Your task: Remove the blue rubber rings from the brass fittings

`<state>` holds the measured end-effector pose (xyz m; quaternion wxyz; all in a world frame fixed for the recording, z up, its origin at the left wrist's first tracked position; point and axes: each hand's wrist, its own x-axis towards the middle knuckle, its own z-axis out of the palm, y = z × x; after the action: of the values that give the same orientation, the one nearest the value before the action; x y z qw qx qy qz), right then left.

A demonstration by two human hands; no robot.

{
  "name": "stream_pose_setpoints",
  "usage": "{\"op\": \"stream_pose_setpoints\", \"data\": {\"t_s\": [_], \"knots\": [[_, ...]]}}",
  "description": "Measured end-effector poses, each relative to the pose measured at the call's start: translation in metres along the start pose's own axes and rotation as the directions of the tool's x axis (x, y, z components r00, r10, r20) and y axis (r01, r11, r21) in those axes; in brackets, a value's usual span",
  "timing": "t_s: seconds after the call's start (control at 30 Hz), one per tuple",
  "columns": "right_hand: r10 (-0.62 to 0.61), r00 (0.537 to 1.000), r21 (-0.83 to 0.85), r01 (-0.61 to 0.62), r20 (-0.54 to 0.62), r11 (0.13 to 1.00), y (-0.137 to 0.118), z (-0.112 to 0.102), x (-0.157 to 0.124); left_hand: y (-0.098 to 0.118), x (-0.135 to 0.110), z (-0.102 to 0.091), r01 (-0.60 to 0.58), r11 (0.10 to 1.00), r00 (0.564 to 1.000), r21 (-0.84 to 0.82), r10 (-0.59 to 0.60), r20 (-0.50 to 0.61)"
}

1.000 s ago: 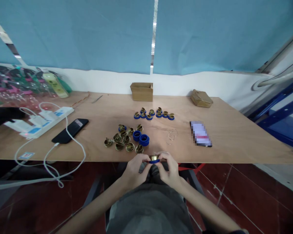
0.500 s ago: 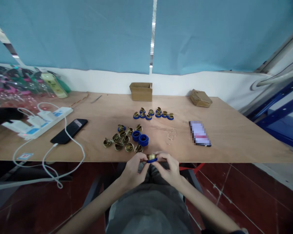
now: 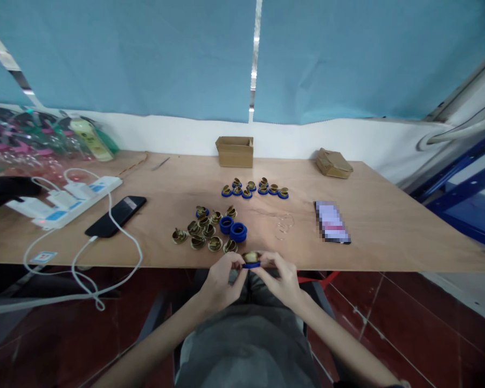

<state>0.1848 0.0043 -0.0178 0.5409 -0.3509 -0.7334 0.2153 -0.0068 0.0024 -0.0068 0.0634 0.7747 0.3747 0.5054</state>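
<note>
Between my left hand and my right hand is a brass fitting with a blue ring, held at the table's front edge. Fingers and thumbs of both hands pinch it from either side. Just beyond my left hand lie several brass fittings with pale rims, beside stacked blue rings. Farther back, several brass fittings with blue rings sit in a loose group. One fitting in the nearer group also has a blue ring.
Thin clear loops lie right of the blue rings. A phone with a lit screen is at right, a dark phone on a cable at left by a power strip. An open cardboard box and a brown package stand behind.
The view shifts very slightly. Both hands stay in place on the fitting, whose brass part looks tipped a little more upright than before.
</note>
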Motion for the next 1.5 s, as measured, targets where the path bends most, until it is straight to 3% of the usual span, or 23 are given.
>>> {"op": "stream_pose_setpoints", "data": {"t_s": [0.2,0.33,0.43,0.57,0.73,0.87,1.13,1.33,1.5], "knots": [[0.026,0.999,0.059,-0.027,0.022,0.998,-0.004,0.0,0.005,-0.001,0.0,0.0,0.007,1.0,1.0,-0.021,-0.007,-0.001],[0.166,0.977,0.207,-0.192,0.136,0.959,-0.009,-0.008,0.012,0.0,0.002,0.0,0.023,0.998,1.0,-0.053,-0.023,-0.009],[0.27,0.915,0.345,-0.368,0.301,0.863,-0.011,-0.018,0.02,0.001,0.003,-0.001,0.041,0.996,0.999,-0.08,-0.041,-0.005],[0.402,0.852,0.463,-0.521,0.335,0.717,-0.011,-0.026,0.026,0.002,0.002,0.0,0.063,0.992,0.998,-0.11,-0.062,0.011],[0.478,0.781,0.532,-0.624,0.401,0.573,-0.009,-0.021,0.024,0.004,0.001,0.002,0.112,0.985,0.994,-0.133,-0.11,0.017],[0.455,0.778,0.608,-0.625,0.433,0.49,-0.011,-0.016,0.021,0.004,0.001,0.004,0.16,0.977,0.987,-0.139,-0.161,0.006],[0.396,0.857,0.569,-0.515,0.33,0.641,-0.024,-0.008,0.015,0.004,0.0,0.003,0.231,0.96,0.973,-0.157,-0.232,0.014],[0.456,0.869,0.503,-0.487,0.194,0.714,-0.024,-0.005,0.013,0.007,-0.002,0.002,0.276,0.944,0.96,-0.179,-0.264,0.09],[0.466,0.882,0.379,-0.456,0.07,0.806,-0.024,-0.003,0.009,0.007,-0.001,0.004,0.4,0.863,0.916,-0.308,-0.368,0.159]]}}
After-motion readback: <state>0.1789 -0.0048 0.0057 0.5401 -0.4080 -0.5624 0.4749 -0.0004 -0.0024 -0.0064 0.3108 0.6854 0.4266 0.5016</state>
